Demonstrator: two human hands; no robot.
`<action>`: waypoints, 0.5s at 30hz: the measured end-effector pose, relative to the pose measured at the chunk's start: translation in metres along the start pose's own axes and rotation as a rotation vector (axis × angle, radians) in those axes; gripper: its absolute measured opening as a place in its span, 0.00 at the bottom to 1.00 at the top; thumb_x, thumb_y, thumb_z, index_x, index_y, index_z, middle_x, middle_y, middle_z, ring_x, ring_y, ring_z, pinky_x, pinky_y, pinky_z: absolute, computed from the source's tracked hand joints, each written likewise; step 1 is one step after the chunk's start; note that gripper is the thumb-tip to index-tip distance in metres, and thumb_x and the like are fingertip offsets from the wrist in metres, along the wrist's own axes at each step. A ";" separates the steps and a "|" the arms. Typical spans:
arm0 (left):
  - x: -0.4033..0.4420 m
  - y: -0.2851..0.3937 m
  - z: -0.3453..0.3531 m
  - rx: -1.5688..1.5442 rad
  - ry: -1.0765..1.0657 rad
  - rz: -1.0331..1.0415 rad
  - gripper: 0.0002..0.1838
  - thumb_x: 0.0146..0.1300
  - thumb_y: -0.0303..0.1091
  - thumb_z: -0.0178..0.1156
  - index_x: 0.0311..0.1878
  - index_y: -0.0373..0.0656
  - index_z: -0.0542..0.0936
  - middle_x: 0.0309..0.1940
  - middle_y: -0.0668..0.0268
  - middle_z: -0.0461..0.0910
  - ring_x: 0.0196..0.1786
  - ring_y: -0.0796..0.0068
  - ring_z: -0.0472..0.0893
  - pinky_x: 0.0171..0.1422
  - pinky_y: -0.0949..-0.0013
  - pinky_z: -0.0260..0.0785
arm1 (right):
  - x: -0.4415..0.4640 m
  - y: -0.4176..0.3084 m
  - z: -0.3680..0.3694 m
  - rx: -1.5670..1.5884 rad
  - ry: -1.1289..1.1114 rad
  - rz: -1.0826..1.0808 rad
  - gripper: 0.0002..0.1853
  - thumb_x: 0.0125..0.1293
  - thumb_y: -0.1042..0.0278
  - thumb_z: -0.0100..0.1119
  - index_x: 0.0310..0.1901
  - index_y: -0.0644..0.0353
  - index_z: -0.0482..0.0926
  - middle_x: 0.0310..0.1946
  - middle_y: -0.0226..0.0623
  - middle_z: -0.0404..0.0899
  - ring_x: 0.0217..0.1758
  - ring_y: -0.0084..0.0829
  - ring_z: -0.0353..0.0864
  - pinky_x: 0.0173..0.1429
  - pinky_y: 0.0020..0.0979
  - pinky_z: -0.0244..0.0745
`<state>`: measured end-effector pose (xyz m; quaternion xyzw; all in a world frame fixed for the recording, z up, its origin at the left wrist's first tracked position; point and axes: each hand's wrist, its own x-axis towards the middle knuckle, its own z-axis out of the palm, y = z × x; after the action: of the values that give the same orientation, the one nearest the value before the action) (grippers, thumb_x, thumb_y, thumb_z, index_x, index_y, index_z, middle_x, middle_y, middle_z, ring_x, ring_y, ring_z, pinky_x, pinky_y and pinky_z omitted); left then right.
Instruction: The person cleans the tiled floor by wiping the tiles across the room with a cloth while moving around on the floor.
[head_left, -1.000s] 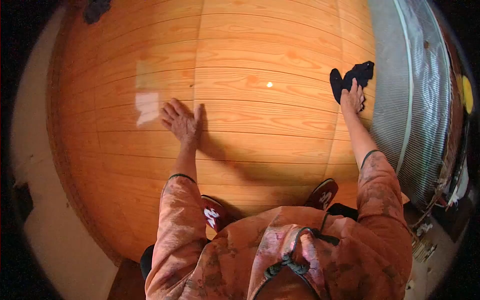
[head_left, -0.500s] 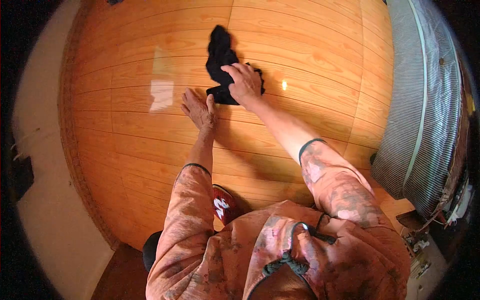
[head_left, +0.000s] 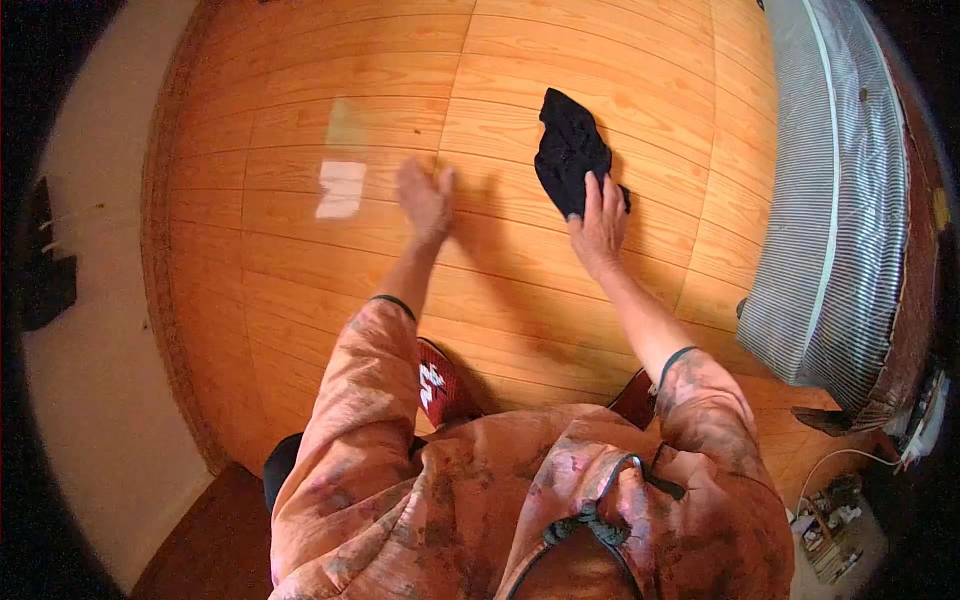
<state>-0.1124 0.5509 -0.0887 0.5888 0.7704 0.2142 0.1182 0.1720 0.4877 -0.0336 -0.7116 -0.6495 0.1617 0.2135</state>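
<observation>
Our right hand (head_left: 600, 225) is on the near end of the black cloth (head_left: 570, 150): fingers fairly straight and close together, lying over its edge. Can't tell if we're pinching it or just pressing; thumb contact isn't clear. Rest of the cloth runs out flat beyond those fingers, slightly left, rumpled, on the wood-plank floor (head_left: 600, 50). Our left hand (head_left: 425, 203) is off to the left, well apart from the cloth, blurred; thumb spread from the fingers, nothing in it. Can't tell if it touches the floor. Bright light patch (head_left: 342, 190) just left of the left fingers. Further out: dark-red slipper (head_left: 440, 385) behind the left hand, striped panel (head_left: 800, 250) well right of the right fingers.
</observation>
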 end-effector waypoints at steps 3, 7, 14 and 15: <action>-0.052 0.075 0.021 -0.226 -0.061 0.239 0.45 0.61 0.57 0.62 0.71 0.34 0.58 0.69 0.43 0.60 0.73 0.44 0.57 0.75 0.44 0.46 | -0.012 -0.018 0.004 0.310 -0.069 -0.037 0.40 0.51 0.68 0.59 0.69 0.59 0.61 0.68 0.56 0.59 0.72 0.55 0.56 0.75 0.47 0.51; -0.083 0.158 0.005 -0.189 -0.340 0.290 0.57 0.46 0.68 0.67 0.75 0.52 0.54 0.75 0.45 0.48 0.76 0.41 0.49 0.72 0.32 0.44 | -0.015 0.026 -0.021 0.619 -0.016 0.109 0.23 0.60 0.70 0.57 0.58 0.63 0.74 0.59 0.42 0.75 0.64 0.40 0.72 0.70 0.39 0.63; -0.080 0.198 0.015 0.122 -0.474 0.650 0.49 0.47 0.66 0.67 0.73 0.67 0.60 0.76 0.52 0.46 0.76 0.37 0.45 0.66 0.22 0.45 | -0.051 0.094 -0.008 -0.305 0.124 0.063 0.31 0.64 0.54 0.60 0.66 0.55 0.65 0.72 0.50 0.54 0.75 0.51 0.50 0.75 0.51 0.48; -0.075 0.198 0.016 0.117 -0.465 0.670 0.42 0.50 0.62 0.67 0.70 0.65 0.66 0.75 0.55 0.50 0.75 0.40 0.48 0.67 0.24 0.46 | -0.050 0.093 -0.001 -0.324 0.151 0.084 0.31 0.64 0.53 0.60 0.66 0.54 0.65 0.73 0.50 0.53 0.76 0.51 0.50 0.75 0.52 0.48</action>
<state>0.0853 0.5252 -0.0154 0.8455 0.4996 0.0580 0.1791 0.2474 0.4319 -0.0830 -0.7733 -0.6188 0.0099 0.1374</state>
